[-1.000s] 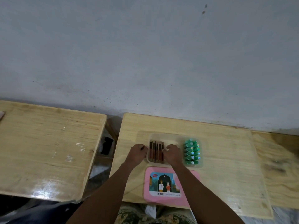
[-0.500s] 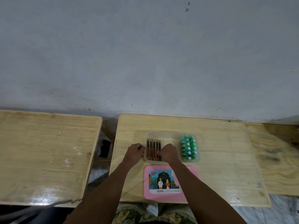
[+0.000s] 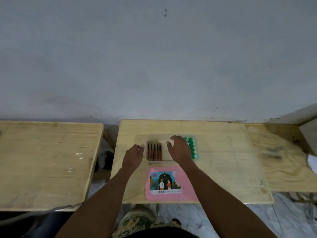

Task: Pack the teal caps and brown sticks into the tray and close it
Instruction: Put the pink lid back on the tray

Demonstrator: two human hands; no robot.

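The right hand (image 3: pixel 179 149) is hovering with fingers spread and nothing in it, over the bare right part of the clear tray (image 3: pixel 157 137), and the teal caps (image 3: pixel 192 148) are lying just beside it at about three o'clock, partly hidden behind its knuckles. They are sitting in a tight cluster that is running from twelve to six o'clock, in a clear holder whose join to the tray I cannot make out. The left hand (image 3: pixel 134 156) is resting at the tray's left edge, at nine o'clock from the brown sticks (image 3: pixel 154 152), fingers loosely curled and holding nothing that is showing (whether it is touching the rim is unclear). The sticks are already lying side by side in the tray's left half, long axes pointing twelve to six. So the right hand is the nearer one to the caps, and the next move is probably a short reach rightward. The pink lid (image 3: pixel 171 183) is waiting on the desk (image 3: pixel 223 169) at six o'clock from the tray.
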